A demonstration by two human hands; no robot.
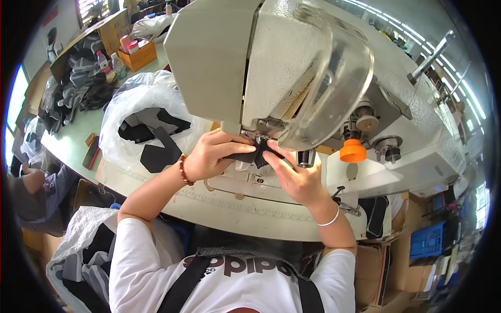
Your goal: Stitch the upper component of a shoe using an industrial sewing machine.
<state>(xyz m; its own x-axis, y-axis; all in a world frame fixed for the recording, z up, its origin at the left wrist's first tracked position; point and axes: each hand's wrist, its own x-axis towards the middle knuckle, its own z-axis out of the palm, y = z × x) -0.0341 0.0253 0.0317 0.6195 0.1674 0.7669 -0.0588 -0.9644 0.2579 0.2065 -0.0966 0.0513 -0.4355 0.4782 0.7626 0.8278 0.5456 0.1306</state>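
Note:
A small piece of black fabric (262,155) lies under the needle area of a large off-white sewing machine (214,62). My left hand (211,154) grips its left part, fingers pressed together on the cloth. From the other side my right hand (298,176) pinches the same piece, thumb and forefinger close to the presser foot. Both hands partly hide the fabric and the stitching spot. A clear plastic guard (342,83) juts out above my right hand, and an orange knob (353,151) sits to its right.
Left of the machine, a white plastic bag (112,104) holds black and grey fabric pieces. Beyond it are an orange box (140,56), bottles and a dark cloth pile (86,78). Another person's arm (32,180) shows at far left. A blue crate (426,240) stands at right.

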